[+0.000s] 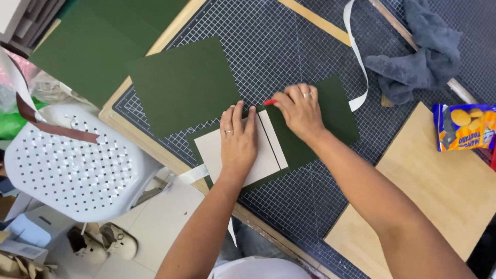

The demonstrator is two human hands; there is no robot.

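the red tool (pixel 269 102) shows only its tip; the rest is hidden under the right hand (pixel 298 109), so its kind cannot be told. the left hand (pixel 237 138) covers the middle of the grey board (pixel 261 163). the dark green sheet (pixel 338 114) beneath is partly hidden by board and hands. the snack packet (pixel 465 126) is cut off by the right edge. the green card stack (pixel 98 41) runs off the top edge. the sandals (pixel 103 243) are partly hidden below the white chair (pixel 72 165).
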